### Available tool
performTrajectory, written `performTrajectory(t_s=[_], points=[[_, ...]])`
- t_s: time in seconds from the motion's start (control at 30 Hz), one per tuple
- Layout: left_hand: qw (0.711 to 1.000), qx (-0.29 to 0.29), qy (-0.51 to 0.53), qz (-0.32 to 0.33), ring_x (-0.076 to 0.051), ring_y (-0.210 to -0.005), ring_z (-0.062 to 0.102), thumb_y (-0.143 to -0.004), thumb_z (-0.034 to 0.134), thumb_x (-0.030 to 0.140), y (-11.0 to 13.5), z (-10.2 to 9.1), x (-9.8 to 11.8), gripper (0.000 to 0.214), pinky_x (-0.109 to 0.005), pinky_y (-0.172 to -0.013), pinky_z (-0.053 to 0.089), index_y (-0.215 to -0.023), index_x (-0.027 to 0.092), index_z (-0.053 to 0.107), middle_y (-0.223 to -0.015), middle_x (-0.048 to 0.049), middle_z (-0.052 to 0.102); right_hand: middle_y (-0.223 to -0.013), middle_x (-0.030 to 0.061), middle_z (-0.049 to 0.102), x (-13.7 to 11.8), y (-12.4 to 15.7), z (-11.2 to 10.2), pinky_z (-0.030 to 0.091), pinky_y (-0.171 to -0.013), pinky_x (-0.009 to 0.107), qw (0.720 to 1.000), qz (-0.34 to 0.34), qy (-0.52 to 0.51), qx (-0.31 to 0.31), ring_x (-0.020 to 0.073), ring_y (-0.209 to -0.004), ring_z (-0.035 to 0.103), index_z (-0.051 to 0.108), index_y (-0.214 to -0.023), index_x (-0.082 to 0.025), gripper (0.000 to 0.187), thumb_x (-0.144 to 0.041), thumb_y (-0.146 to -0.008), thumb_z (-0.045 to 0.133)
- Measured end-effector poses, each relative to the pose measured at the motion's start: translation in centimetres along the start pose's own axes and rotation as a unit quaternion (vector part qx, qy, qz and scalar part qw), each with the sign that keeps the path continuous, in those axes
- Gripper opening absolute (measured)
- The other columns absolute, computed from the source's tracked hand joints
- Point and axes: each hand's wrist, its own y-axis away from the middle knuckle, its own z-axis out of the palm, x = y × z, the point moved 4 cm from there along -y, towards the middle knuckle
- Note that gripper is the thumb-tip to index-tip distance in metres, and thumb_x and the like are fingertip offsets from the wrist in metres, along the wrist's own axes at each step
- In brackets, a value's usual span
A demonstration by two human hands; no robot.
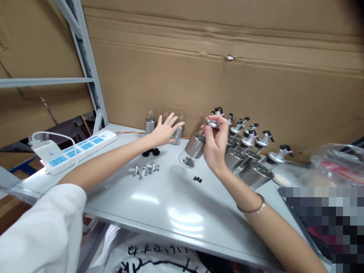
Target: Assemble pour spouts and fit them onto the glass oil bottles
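My right hand [215, 146] is closed round the neck of a glass bottle [195, 146] with a brushed-metal sleeve. The bottle leans, its clear base low and to the left, and a silver cap [212, 123] shows at its top between my fingers. My left hand [166, 131] has its fingers spread, in front of several similar bottles [150, 123] without pump tops at the back of the table; it partly hides them. Whether it touches one I cannot tell. Below it lie black caps [150, 152] and several silver spouted parts [143, 169]. Small black pieces [197, 179] lie nearer me.
Several bottles with silver tops and black levers [247, 140] crowd the right side. A white power strip [79, 151] with a cable lies at the left. Clear plastic bags [335, 167] are at the far right; a cardboard wall [159, 68] stands behind the table [136, 204].
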Motion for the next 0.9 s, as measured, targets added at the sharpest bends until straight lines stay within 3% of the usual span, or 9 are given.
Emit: performTrajectory(t_s=[0.1,0.13,0.2,0.27,0.33,0.47,0.57,0.73,0.9], points=[[0.985,-0.031,0.161,0.048,-0.035,-0.146,-0.001,-0.077,0.062,0.019,3.0,-2.5,1.8,0.084,-0.061,-0.113,0.013,-0.146,0.018,0.014,-0.154,-0.0199,0.013,-0.108,0.0064,0.047,-2.7,2.5,-0.8,0.050,-0.083,0.040,0.993,0.001,-0.110,-0.033,0.0199,-0.090,0.055,0.045,-0.110,-0.029,0.017,-0.033,-0.094,0.042],[0.967,-0.072,0.233,0.080,-0.034,-0.146,0.000,-0.075,0.066,0.020,4.2,-3.1,2.9,0.093,-0.057,-0.114,0.016,-0.147,0.018,0.007,-0.155,-0.0194,0.008,-0.107,0.0057,0.047,-3.7,3.4,-1.1,0.050,-0.081,0.040,0.989,-0.008,-0.139,-0.049,0.0187,-0.086,0.055,0.045,-0.108,-0.029,0.015,-0.031,-0.094,0.043],[0.902,-0.169,0.377,0.129,-0.031,-0.145,0.014,-0.068,0.075,0.029,6.7,-3.8,5.2,0.111,-0.049,-0.114,0.024,-0.147,0.022,-0.002,-0.155,-0.0170,0.009,-0.107,0.0055,0.048,-5.4,4.9,-1.6,0.050,-0.078,0.042,0.981,-0.016,-0.176,-0.083,0.0184,-0.083,0.055,0.045,-0.106,-0.030,0.012,-0.029,-0.094,0.043],[0.829,-0.216,0.494,0.147,-0.030,-0.140,0.027,-0.058,0.082,0.038,8.8,-4.1,7.5,0.117,-0.045,-0.114,0.027,-0.146,0.023,0.006,-0.151,-0.0140,0.023,-0.105,0.0059,0.050,-6.9,6.1,-2.0,0.049,-0.081,0.047,0.977,-0.029,-0.183,-0.109,0.0217,-0.090,0.056,0.045,-0.105,-0.030,0.012,-0.029,-0.094,0.043],[0.770,-0.231,0.575,0.152,-0.028,-0.132,0.037,-0.053,0.085,0.040,10.2,-3.7,9.4,0.110,-0.043,-0.112,0.031,-0.142,0.021,0.023,-0.142,-0.0121,0.037,-0.096,0.0048,0.051,-8.1,7.1,-2.2,0.047,-0.085,0.053,0.970,-0.050,-0.196,-0.135,0.0242,-0.096,0.055,0.045,-0.105,-0.032,0.012,-0.027,-0.095,0.041],[0.697,-0.226,0.665,0.145,-0.024,-0.112,0.051,-0.057,0.084,0.032,11.4,-1.8,11.6,0.072,-0.036,-0.102,0.042,-0.118,0.017,0.050,-0.111,-0.0057,0.057,-0.086,0.0026,0.050,-8.9,8.2,-1.8,0.047,-0.083,0.054,0.954,-0.062,-0.232,-0.178,0.0244,-0.097,0.055,0.043,-0.104,-0.032,0.013,-0.023,-0.096,0.039],[0.690,-0.227,0.678,0.117,-0.020,-0.096,0.055,-0.061,0.077,0.026,11.9,-0.6,11.9,0.050,-0.033,-0.091,0.047,-0.105,0.016,0.056,-0.095,-0.0015,0.057,-0.089,0.0022,0.050,-8.7,8.7,-1.3,0.050,-0.081,0.050,0.946,-0.046,-0.269,-0.173,0.0232,-0.099,0.056,0.038,-0.102,-0.032,0.012,-0.023,-0.096,0.041],[0.675,-0.213,0.704,0.063,-0.019,-0.087,0.053,-0.057,0.074,0.022,12.8,0.0,11.9,0.050,-0.033,-0.080,0.048,-0.103,0.016,0.055,-0.087,-0.0002,0.053,-0.104,0.0016,0.051,-8.3,9.5,-0.4,0.056,-0.065,0.037,0.917,0.047,-0.365,-0.155,0.0153,-0.078,0.062,0.029,-0.097,-0.032,0.021,-0.027,-0.094,0.049],[0.678,-0.188,0.708,0.055,-0.014,-0.070,0.049,-0.054,0.075,0.022,12.6,-0.3,12.0,0.042,-0.027,-0.064,0.045,-0.090,0.017,0.053,-0.073,0.0027,0.049,-0.108,0.0052,0.058,-7.9,9.5,-0.2,0.056,-0.069,0.038,0.901,0.132,-0.375,-0.175,0.0174,-0.080,0.065,0.033,-0.114,-0.033,0.033,-0.040,-0.090,0.056]])
